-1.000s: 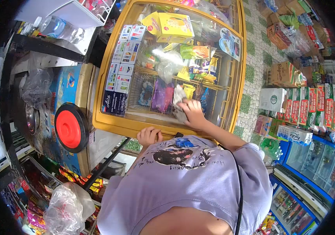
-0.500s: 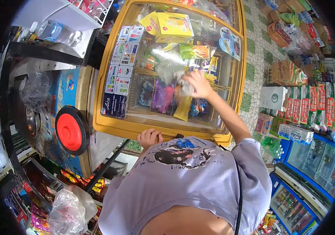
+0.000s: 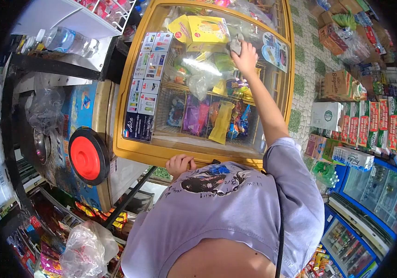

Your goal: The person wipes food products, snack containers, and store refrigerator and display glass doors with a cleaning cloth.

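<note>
My right hand (image 3: 246, 59) is closed on a crumpled grey cloth (image 3: 236, 45), pressed against the clear glass lid (image 3: 170, 126) of a yellow-framed ice cream freezer. It is on the upper right part of the glass, beside a yellow box (image 3: 207, 30) seen under or through the lid. My left hand (image 3: 180, 165) curls its fingers over the front yellow rim (image 3: 154, 156) of the freezer. Beneath the glass lie colourful ice cream packs, among them a purple pack (image 3: 195, 116) and a yellow pack (image 3: 221, 123), in wire baskets.
A price sheet (image 3: 148, 69) is stuck on the lid's left and a round sticker (image 3: 274, 51) on its right. A red round lid (image 3: 87, 156) sits on a blue chest at left. Stacked cartons (image 3: 337, 85) and blue-framed display fridges (image 3: 377, 190) stand at right.
My right hand has slid the cloth away from me and slightly right, from mid-glass to near the yellow box. My left hand stays on the front rim.
</note>
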A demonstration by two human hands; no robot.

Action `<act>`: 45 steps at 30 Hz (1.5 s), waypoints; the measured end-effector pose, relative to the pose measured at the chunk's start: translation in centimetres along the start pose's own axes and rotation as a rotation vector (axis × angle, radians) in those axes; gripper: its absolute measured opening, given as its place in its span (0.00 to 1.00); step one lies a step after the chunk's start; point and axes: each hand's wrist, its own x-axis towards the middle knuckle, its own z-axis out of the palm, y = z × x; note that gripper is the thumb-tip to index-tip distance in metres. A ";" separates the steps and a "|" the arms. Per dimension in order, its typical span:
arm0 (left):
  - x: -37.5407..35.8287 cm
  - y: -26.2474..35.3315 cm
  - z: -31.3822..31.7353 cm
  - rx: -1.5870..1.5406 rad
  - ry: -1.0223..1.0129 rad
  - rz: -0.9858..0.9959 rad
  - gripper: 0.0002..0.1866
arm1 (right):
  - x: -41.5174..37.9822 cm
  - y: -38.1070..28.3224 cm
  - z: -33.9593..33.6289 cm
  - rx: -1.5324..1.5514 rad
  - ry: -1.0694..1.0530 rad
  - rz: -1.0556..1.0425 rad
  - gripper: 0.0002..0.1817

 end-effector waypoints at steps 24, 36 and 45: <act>-0.1 0.1 0.3 -0.013 0.060 -0.003 0.06 | -17.1 0.9 -10.2 0.001 -0.654 -0.955 0.45; -0.4 -0.1 0.4 0.049 -0.014 -0.004 0.06 | 5.6 1.8 1.8 -0.143 0.006 0.373 0.32; -0.3 0.0 0.2 0.026 -0.028 -0.030 0.05 | -7.7 1.4 -3.4 -0.014 0.001 0.014 0.31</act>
